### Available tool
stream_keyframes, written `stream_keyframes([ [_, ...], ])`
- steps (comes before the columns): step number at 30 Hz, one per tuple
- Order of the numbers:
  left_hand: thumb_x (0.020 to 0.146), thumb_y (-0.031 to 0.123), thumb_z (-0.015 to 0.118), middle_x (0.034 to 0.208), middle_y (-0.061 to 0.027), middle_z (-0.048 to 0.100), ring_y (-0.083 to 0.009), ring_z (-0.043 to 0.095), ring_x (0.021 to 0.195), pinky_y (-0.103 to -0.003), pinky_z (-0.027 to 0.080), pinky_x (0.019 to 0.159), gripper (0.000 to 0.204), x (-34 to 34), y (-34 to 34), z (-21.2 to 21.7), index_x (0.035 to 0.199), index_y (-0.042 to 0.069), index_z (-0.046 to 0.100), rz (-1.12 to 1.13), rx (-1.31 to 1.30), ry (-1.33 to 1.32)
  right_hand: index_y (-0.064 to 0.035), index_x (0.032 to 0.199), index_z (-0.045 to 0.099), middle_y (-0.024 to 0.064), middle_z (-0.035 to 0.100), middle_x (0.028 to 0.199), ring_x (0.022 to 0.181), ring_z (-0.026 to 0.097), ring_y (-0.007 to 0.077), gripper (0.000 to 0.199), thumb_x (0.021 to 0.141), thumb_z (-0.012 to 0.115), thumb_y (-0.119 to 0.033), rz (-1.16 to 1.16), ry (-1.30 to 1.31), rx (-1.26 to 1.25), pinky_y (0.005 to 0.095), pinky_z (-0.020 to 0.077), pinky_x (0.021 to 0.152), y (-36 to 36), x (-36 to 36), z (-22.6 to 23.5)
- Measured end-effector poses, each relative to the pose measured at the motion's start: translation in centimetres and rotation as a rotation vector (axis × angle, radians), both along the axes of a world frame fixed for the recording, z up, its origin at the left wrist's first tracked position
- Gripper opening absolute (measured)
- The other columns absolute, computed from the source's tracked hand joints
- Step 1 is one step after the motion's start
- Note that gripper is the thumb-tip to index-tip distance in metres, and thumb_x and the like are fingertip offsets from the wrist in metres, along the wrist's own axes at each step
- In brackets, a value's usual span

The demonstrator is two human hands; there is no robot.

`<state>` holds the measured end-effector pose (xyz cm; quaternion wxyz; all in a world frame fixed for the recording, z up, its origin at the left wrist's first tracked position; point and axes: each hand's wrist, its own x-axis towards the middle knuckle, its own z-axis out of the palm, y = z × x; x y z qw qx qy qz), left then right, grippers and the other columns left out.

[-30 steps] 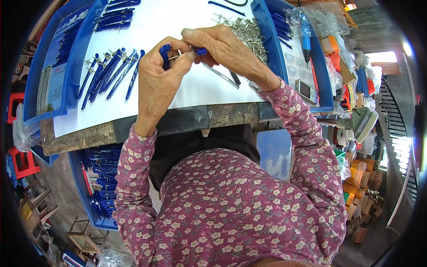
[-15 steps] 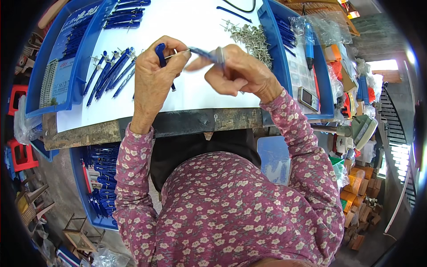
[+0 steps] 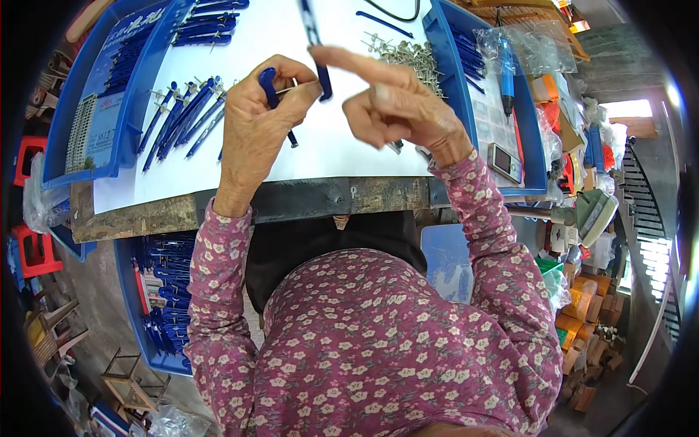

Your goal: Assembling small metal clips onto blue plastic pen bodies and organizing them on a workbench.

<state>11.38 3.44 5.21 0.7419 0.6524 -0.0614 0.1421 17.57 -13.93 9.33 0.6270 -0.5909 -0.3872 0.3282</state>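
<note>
My left hand (image 3: pixel 263 120) is closed over the white sheet, gripping a blue plastic strip (image 3: pixel 269 87) with a rounded end. A thin metal pin sticks out sideways between thumb and index finger. At the pin's far end a second blue strip (image 3: pixel 313 44) stands lengthwise, partly blurred. My right hand (image 3: pixel 400 105) has its index finger stretched out against this second strip; the other fingers are loosely bent, with nothing seen in them. Behind the right hand lies a pile of metal pins with round heads (image 3: pixel 419 62). Several blue strips with pins (image 3: pixel 186 120) lie left of my left hand.
Blue trays stand on the left (image 3: pixel 129 146) and right (image 3: pixel 457 80), holding more blue strips. The right one also has a blue pen-shaped tool (image 3: pixel 506 76) and a small grey device with a screen (image 3: pixel 504 162). A wooden table edge (image 3: pixel 386 195) runs before me.
The second blue strip has swung from pointing right to pointing away from me. My right hand has shifted slightly right, its index finger now extended. The left hand keeps its hold.
</note>
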Motion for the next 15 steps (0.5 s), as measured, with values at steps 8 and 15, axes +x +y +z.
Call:
stream_keyframes([
  [8, 0.08, 0.009, 0.059, 0.06, 0.005, 0.049, -0.0004, 0.037, 0.052, -0.016, 0.027, 0.045, 0.007, 0.0, -0.2, 0.0, 0.08, 0.002, 0.058, -0.049, -0.032, 0.029, 0.0032, 0.119, 0.051, 0.0011, 0.047, 0.05, 0.042, 0.043, 0.0051, 0.065, 0.083, 0.052, -0.05, 0.309, -0.105, -0.203, 0.0203, 0.0319, 0.035, -1.7, 1.3, -0.4],
  [15, 0.08, 0.01, 0.059, 0.061, 0.0047, 0.049, -0.001, 0.037, 0.052, -0.016, 0.028, 0.045, 0.007, 0.5, -0.9, 0.2, 0.081, 0.003, 0.058, -0.1, -0.013, 0.003, 0.0028, 0.12, 0.05, 0.0004, 0.047, 0.057, 0.043, 0.043, 0.0063, 0.062, 0.083, 0.054, -0.047, 0.025, -0.338, -0.319, 0.02, 0.0311, 0.039, -2.1, 1.5, 0.0],
])
